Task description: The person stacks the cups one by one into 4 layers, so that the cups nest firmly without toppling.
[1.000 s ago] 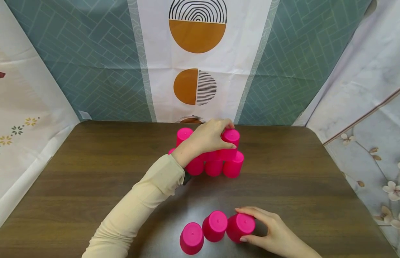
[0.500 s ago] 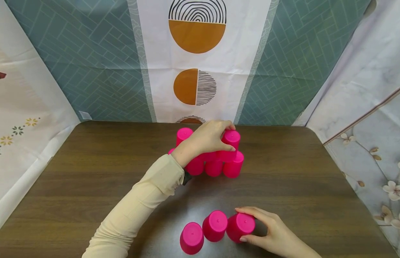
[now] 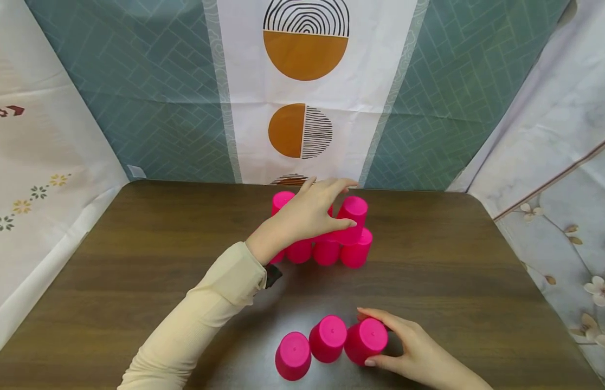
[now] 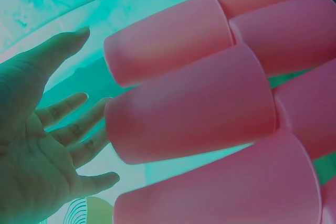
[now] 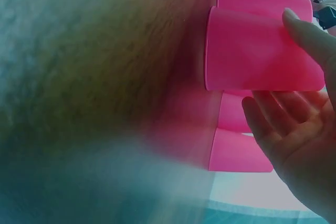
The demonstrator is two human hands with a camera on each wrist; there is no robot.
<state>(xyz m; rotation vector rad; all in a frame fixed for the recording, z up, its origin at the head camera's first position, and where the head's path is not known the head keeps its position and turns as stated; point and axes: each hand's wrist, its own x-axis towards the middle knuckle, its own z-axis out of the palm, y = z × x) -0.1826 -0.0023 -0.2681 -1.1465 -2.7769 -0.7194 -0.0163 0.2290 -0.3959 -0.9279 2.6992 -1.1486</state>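
Observation:
Pink plastic cups stand mouth-down on a brown table. At the back, an upper row rests on a lower row; its rightmost upper cup (image 3: 352,219) is beside my left hand (image 3: 304,214). That hand's fingers and thumb are spread in the left wrist view, close to the upper-row cups (image 4: 189,106) without gripping any. My wrist and hand hide part of the stack. Nearer me, my right hand (image 3: 410,346) holds the rightmost front cup (image 3: 366,342) between thumb and fingers. The right wrist view shows the thumb across this held cup (image 5: 257,51), fingers on its opposite side.
Two more upside-down cups stand left of the held one: a middle cup (image 3: 328,339) and a left cup (image 3: 293,356). Patterned cloth (image 3: 185,108) hangs behind the table (image 3: 429,260), with pale cloths on both sides.
My left hand has let go of the rightmost upper cup, its fingers opening and drawing back slightly left. My right hand keeps its hold. The head view has shifted slightly.

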